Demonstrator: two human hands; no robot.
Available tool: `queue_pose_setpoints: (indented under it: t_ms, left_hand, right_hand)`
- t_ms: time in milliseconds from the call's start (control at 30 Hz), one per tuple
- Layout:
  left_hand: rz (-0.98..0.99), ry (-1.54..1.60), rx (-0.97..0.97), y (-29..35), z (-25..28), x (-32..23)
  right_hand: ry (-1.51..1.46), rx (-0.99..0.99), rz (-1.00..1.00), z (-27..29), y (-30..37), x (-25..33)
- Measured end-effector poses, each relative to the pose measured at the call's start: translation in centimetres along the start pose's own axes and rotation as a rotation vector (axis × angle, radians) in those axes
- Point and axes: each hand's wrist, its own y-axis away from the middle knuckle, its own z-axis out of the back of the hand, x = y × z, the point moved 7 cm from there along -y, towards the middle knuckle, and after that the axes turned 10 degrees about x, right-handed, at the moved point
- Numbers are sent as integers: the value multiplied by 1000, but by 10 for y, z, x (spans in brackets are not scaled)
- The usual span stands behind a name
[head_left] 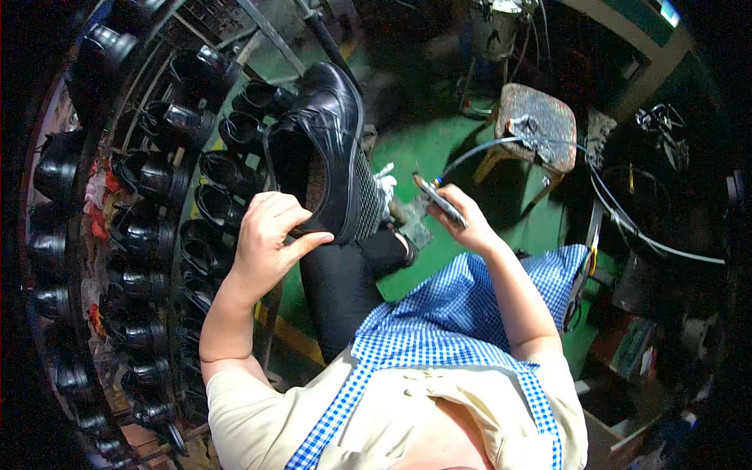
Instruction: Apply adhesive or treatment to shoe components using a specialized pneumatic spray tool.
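Note:
A black leather lace-up shoe (338,168) hangs in front of me, toe pointing away, its dark opening facing me. My left hand (270,235) is closed on its heel end, with the thumb along the back rim. To the right, apart from the shoe, my right hand (468,222) grips a slim grey metal hand tool (442,204). A thin hose (478,149) joins the tool near its front end. The tool's exact kind is unclear.
Racks of black shoes (149,227) rise close along my left. A worn stool (540,110) stands ahead to the right, with the hose crossing its seat. A bucket-like metal container (497,31) is beyond it. Green floor (454,149) shows between.

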Motion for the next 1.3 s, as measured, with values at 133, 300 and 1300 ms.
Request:
queue_pose_setpoints:
  t_ms: [133,300,1300]
  left_hand:
    - [-35,-8,-84,-1,-5,-20]
    - [-21,-212,-136,15,-5,-44]
    - [497,2132,-104,-33,-207,-63]
  right_hand:
    - [521,-90,-34,-5,-12,31]
    - [509,-39,-127,-39,-22,14]
    - [223,-257,126,37,66,127]
